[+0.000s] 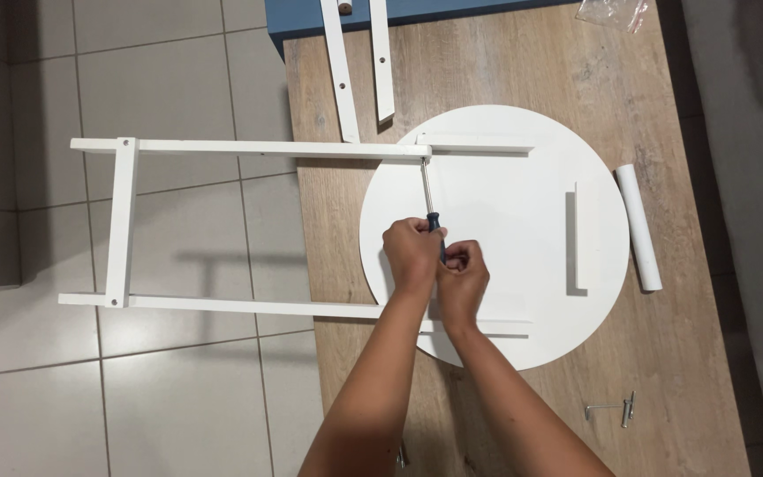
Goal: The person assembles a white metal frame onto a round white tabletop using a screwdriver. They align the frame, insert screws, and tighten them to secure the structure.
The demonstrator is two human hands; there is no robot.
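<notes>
A round white tabletop point(523, 185) lies flat on a wooden table point(523, 62). A white leg frame point(121, 221) with two long rails and a crossbar sticks out from it to the left, over the tiled floor. My left hand point(412, 254) and my right hand point(463, 278) both grip the dark handle of a screwdriver point(427, 190). Its metal shaft points up to the joint where the upper rail meets the tabletop's white bracket strip point(479, 147). Another white strip point(581, 238) stands on the tabletop's right side.
Two loose white slats point(357, 62) with holes lie at the table's far edge, partly on a blue surface point(298, 18). A white rolled tube point(639, 230) rests right of the tabletop. Metal screws point(615, 409) sit near the front right, and a clear plastic bag point(613, 12) at the top.
</notes>
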